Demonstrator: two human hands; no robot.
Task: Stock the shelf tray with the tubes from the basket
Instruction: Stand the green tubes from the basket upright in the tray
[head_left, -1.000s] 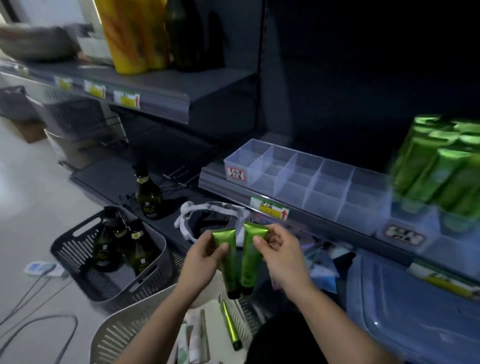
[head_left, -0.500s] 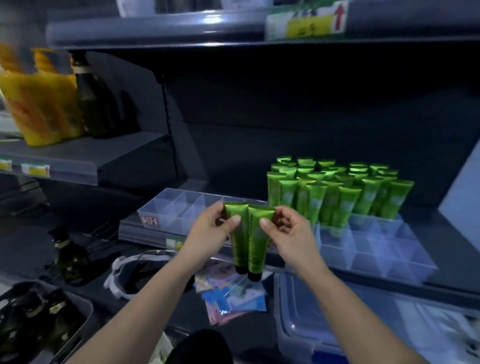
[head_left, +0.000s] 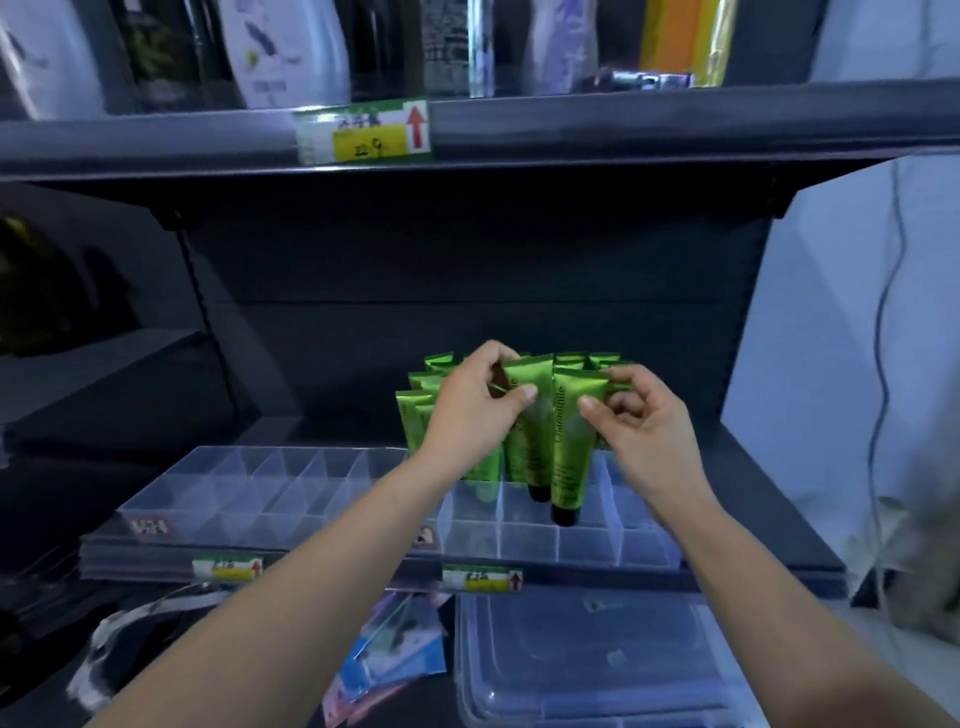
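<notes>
- Dark shop shelving fills the view, with a dark shelf board (head_left: 769, 499) at about chest height.
- Two green tubes are held upright side by side over the clear tray (head_left: 587, 545) on that board.
- Each tube is glossy metallic green, with a flat crimped end on top, a round black cap at the bottom, and dark lettering running along its length.
- The left hand (head_left: 467, 410) pinches the left tube (head_left: 530, 452) near its top, thumb in front and fingers curled behind.
- The right hand (head_left: 639, 431) pinches the right tube (head_left: 566, 457) the same way, thumb on its front.
- Both caps hang over open cells in the tray, just in front of the filled rows; whether they touch the tray is unclear.
- Matching stocked tubes (head_left: 415, 421) stand packed together, caps down, in the tray's back rows, partly hidden by the hands.
- The tray is see-through plastic split into small square cells.
- A second clear tray (head_left: 234, 488) of the same kind sits just to its left.
- Yellow and green price tags (head_left: 485, 579) are clipped along the shelf edge.
- Below lie a clear lidded bin (head_left: 597, 649) and some blue and pink packets (head_left: 389, 644).
- Overhead, an upper shelf (head_left: 623, 119) carries bottles and pouches, too blurred to identify.
</notes>
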